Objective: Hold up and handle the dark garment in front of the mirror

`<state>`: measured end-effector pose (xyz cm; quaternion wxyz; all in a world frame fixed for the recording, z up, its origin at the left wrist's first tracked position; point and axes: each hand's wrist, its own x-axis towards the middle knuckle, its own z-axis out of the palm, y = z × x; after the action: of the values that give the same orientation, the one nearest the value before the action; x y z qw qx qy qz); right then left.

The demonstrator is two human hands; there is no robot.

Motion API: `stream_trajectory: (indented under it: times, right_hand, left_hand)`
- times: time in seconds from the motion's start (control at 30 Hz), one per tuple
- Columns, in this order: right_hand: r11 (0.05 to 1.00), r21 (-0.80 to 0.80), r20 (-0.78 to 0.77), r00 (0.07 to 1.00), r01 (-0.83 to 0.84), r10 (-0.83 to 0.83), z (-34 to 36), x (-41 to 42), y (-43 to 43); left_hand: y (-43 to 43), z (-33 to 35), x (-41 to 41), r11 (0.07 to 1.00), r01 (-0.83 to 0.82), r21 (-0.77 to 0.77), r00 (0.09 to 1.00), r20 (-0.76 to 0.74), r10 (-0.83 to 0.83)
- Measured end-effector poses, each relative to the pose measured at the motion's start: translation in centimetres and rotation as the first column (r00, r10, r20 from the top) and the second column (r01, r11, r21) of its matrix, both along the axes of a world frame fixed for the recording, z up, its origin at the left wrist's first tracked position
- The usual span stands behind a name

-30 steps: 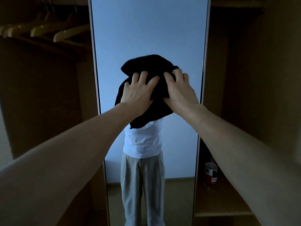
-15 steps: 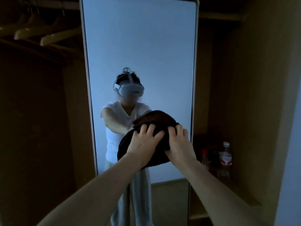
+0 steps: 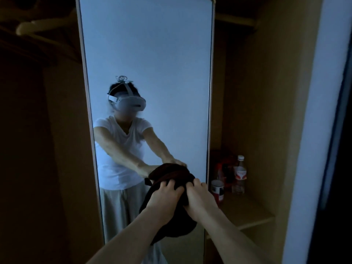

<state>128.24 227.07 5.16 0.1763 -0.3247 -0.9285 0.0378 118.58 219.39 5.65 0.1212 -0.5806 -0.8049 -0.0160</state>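
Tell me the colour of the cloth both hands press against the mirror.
Dark, near black with a brownish tint, the bunched cloth shows best in the head view.

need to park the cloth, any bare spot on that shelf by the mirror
Bare wood runs along the shelf front, right of the can. The back corner is crowded by the bottle and red items. Both hands hold the cloth.

One tall mirror (image 3: 146,54) stands at the wardrobe's centre. One dark cloth (image 3: 171,176) lies against its glass, under two hands: left hand (image 3: 164,201), right hand (image 3: 200,199). On the shelf (image 3: 247,212), near its left edge, stand one clear bottle (image 3: 240,174) and one can (image 3: 217,191). One hanger (image 3: 43,25) shows at upper left.
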Motion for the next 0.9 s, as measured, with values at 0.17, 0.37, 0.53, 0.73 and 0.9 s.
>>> stream_trajectory:
  times: [0.17, 0.37, 0.53, 0.73, 0.9]
  right_hand:
    - [0.999, 0.046, 0.052, 0.999, -0.005, 0.003, 1.3, 1.0, -1.5]
    - [0.97, 0.232, -0.066, 0.994, -0.074, 0.092, 7.9, 1.5, -3.3]
    - [0.887, 0.461, -0.272, 0.949, -0.02, 0.163, 17.7, -1.4, -3.8]
    - [0.871, 0.491, -0.371, 0.903, -0.009, 0.218, 19.5, -6.4, -2.5]
    - [0.893, 0.448, -0.372, 0.897, -0.052, 0.239, 11.5, -6.1, -1.1]
  left_hand:
    - [-1.5, 0.2, 0.3, 0.997, 0.066, 0.047, 0.997, 0.032, -0.067]
    - [-4.4, 6.6, -0.9, 0.951, 0.156, 0.268, 0.979, -0.171, -0.113]
    - [-5.4, 16.7, -2.9, 0.852, 0.135, 0.505, 0.943, -0.329, 0.046]
    - [-4.3, 18.6, -5.4, 0.817, 0.021, 0.576, 0.923, -0.326, 0.206]
    - [-3.4, 10.8, -6.8, 0.847, 0.069, 0.527, 0.948, -0.299, 0.109]
